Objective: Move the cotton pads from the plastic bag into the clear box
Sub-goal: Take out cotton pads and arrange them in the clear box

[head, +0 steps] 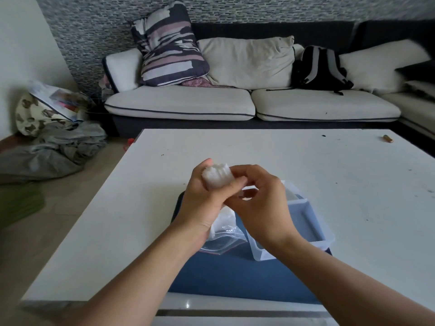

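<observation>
Cotton pads (217,176) sit as a stack in the left hand (202,201), whose fingers curl round the bundle and lift it clear above the desk (306,161). The right hand (259,208) meets it from the other side, fingers bent against the near end of the stack — it looks like a squaring-up or a handover, so the pads go in as one tidy block rather than loose. Whether the right hand truly pinches the stack or only steadies it, I cannot tell.

The plastic bag (223,238) lies slack under the left wrist on a blue mat (235,278), with what seems to be some white still inside. The clear box (306,222) stands just beside it, below the right hand, its mouth open upward and its far wall partly hidden.

Room is generous: the box opening is directly beneath the hands, so the likely path is a short drop. The near box rim and the bag's loose edge are the only things to catch on — the rest of the desk offers wide space.
</observation>
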A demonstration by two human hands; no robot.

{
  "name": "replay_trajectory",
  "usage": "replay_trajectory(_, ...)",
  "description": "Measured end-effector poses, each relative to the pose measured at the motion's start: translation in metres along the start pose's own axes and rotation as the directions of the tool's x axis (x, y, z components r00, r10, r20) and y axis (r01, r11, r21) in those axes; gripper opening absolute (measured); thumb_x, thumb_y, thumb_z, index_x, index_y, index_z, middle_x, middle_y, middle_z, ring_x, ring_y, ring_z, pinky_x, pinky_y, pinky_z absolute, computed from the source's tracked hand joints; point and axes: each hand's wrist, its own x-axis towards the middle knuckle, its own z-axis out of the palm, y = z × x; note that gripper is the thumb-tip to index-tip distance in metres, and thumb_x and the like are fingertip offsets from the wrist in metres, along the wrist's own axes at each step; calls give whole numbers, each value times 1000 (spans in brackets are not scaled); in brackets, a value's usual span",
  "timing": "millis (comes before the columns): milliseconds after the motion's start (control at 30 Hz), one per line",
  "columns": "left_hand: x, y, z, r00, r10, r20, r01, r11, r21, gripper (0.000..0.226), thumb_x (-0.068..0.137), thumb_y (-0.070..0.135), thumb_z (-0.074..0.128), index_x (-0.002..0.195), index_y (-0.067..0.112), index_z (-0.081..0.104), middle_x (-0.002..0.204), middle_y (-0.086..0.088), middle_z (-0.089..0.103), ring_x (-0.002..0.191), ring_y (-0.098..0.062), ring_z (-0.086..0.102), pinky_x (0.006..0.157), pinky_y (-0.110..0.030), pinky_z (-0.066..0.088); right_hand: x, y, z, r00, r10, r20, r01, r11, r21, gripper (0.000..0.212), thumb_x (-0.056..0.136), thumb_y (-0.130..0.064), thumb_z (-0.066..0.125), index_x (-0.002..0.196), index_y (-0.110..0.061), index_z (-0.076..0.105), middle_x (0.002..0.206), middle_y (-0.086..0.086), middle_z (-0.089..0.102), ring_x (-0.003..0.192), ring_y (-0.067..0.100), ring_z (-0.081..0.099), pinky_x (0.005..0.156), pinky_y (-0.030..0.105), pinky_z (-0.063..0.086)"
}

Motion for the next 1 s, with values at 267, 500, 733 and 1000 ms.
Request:
replay_trajectory(267, -5, 21, -19, 939, -252, 234, 243, 968, 70, 57, 69, 39, 81, 118, 12, 68, 118, -23, 72, 112, -42, 68, 94, -50, 56, 12, 2, -31, 946, -52, 321, 100, 986, -135, 83, 59, -31, 97, 133, -37, 59, 105, -4, 55, 87, 5, 53, 70, 11, 44)
replay_trajectory(500, -7, 22, -17, 908, -305, 289, 296, 952, 76, 51, 93, 47, 57, 130, 13, 63, 121, -20, 72, 112, -37, 70, 89, -42, 60, 13, 3, -34, 920, -48, 388, 62, 998, -25, 67, 61, -18, 95, 121, -28, 67, 123, -1, 61, 109, 6, 57, 78, 13, 49)
replay_trajectory(733, -4, 17, -14, 933, -262, 246, 240, 964, 115, 59, 87, 54, 64, 127, 10, 65, 117, -21, 72, 103, -31, 72, 81, -35, 61, 12, 6, -35, 911, -33, 411, 0, 997, 79, 67, 70, -4, 89, 129, -19, 62, 113, 3, 73, 102, 23, 69, 94, 45, 56)
replay_trajectory(1000, 0, 15, -18, 931, -242, 275, 228, 970, 83, 54, 85, 48, 64, 124, 10, 68, 112, -18, 71, 99, -27, 69, 84, -35, 60, 14, 6, -34, 914, -17, 405, -50, 987, 152, 60, 68, -18, 87, 124, -21, 65, 113, 8, 73, 105, 28, 67, 97, 52, 52)
